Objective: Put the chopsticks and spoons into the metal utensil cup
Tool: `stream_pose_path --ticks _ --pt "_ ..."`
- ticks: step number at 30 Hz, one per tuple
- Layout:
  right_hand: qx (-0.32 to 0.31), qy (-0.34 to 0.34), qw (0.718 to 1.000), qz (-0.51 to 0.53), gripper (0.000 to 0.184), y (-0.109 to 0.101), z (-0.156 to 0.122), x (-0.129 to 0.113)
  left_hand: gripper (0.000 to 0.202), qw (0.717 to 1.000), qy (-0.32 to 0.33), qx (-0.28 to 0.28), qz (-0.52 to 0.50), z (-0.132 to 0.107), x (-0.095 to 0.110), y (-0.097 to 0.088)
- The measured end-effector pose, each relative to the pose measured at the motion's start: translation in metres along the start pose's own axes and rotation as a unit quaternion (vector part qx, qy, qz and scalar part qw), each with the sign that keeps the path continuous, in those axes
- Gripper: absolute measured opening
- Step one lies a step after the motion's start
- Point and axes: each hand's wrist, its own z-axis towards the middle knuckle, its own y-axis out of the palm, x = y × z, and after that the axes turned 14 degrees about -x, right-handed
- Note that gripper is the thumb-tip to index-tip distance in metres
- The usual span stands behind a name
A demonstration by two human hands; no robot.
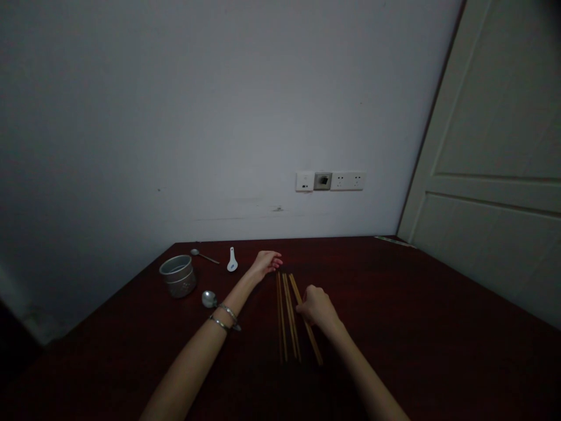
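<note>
Wooden chopsticks (290,321) lie lengthwise on the dark red table, in pairs side by side. My right hand (316,305) is closed on the rightmost pair of chopsticks (312,341), which slants away from the others with its near end to the right. Just beyond the far tips of the leftmost pair is my left hand (265,262). Its fingers are loosely bent and apart, with nothing in them. Under my left forearm, by the bracelets, a metal spoon (209,299) shows its bowl; the handle is mostly hidden.
A metal pot-like container (179,277) stands at the left of the table (394,327). Behind it lie a long-handled metal spoon (196,252) and a white soup spoon (232,261). A wall with sockets (347,181) bounds the back, and a pale door (495,193) rises at the right.
</note>
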Motion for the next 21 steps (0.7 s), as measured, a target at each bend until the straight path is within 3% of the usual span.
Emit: stream_pose_path --ticks 6,21 --pt "-0.004 0.018 0.999 -0.046 0.026 0.002 -0.005 -0.011 0.011 1.0 -0.017 0.01 0.012 0.006 -0.006 -0.006" --pt "0.005 -0.014 0.999 -0.037 0.018 0.001 -0.005 -0.005 0.009 0.999 -0.004 0.016 0.036 0.009 -0.014 -0.013"
